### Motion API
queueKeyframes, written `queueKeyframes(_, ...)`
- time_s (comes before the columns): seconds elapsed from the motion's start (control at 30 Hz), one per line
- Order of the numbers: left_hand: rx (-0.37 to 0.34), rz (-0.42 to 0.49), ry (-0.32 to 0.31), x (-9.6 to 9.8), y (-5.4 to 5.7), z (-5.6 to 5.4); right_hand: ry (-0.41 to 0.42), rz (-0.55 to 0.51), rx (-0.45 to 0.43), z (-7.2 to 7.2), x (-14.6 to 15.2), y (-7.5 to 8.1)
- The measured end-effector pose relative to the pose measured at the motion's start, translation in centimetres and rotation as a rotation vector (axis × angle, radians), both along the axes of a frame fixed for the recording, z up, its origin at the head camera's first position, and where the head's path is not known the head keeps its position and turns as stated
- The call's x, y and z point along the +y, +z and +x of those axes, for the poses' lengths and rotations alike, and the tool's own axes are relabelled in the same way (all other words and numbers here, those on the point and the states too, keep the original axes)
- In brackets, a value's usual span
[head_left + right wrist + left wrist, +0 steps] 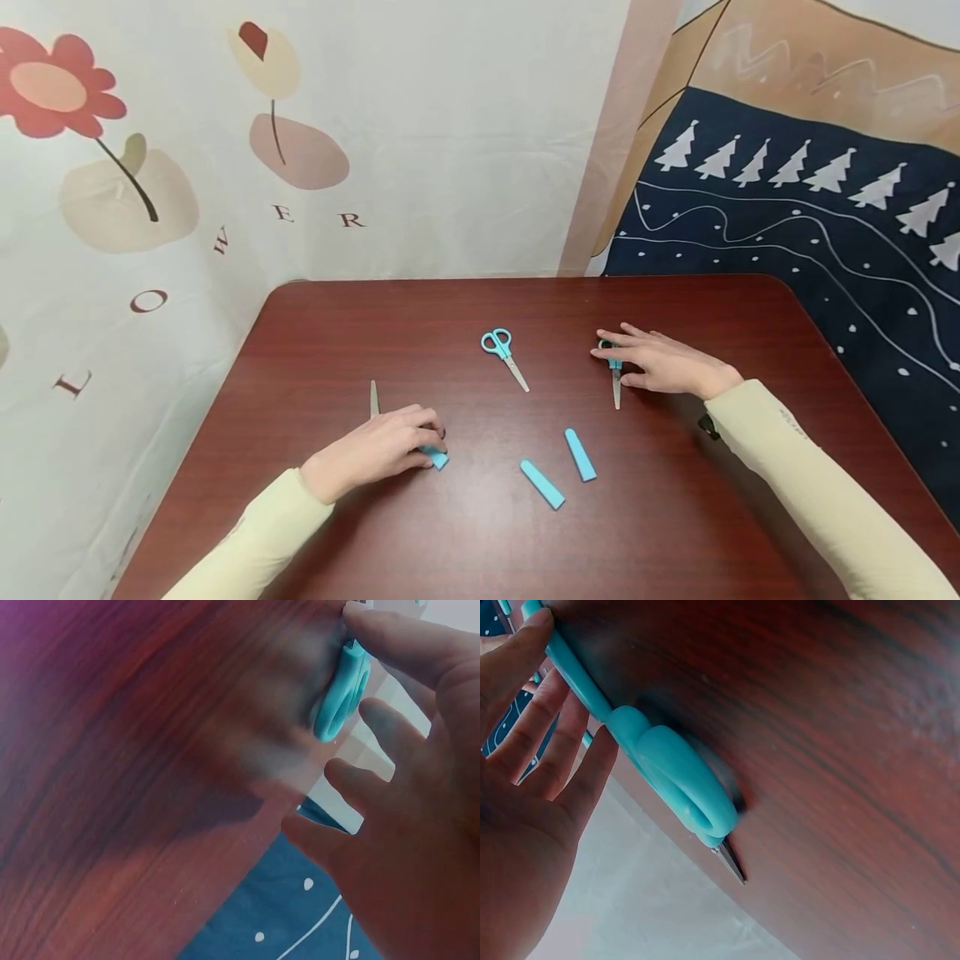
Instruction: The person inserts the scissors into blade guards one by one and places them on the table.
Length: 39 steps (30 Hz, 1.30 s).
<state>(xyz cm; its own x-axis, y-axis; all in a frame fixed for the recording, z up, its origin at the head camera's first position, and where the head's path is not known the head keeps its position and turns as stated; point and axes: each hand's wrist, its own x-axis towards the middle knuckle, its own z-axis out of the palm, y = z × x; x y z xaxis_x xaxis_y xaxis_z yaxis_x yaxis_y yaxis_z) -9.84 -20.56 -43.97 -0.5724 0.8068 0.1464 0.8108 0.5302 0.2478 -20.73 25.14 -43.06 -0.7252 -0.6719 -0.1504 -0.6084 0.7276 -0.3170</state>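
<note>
Left hand point(390, 443): thumb and fingers pinch a turquoise blade cover point(435, 456).
Left scissors point(374, 400): handles under those fingers, blade tip pointing beyond them towards the table's far edge point(450, 282).
Right hand point(671, 360): fingers extended and spread, not gripping; contact cannot be told.
Right scissors point(617, 390): beneath the right fingers, blade just beside the thumb.
Middle scissors point(507, 358): between both hands' fingers, well apart from each.
Near loose cover point(542, 485) and far loose cover point(581, 455): right of the left fingers.
Room: tabletop point(675, 517) stretches between the right fingertips and the far edge.
</note>
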Motion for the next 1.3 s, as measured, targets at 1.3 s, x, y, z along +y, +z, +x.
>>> queueKeyframes(1.3,0.038,0.075,0.219,3.3,1.1,-1.3,-0.100,-0.110,0.411,3.9,1.0,0.0)
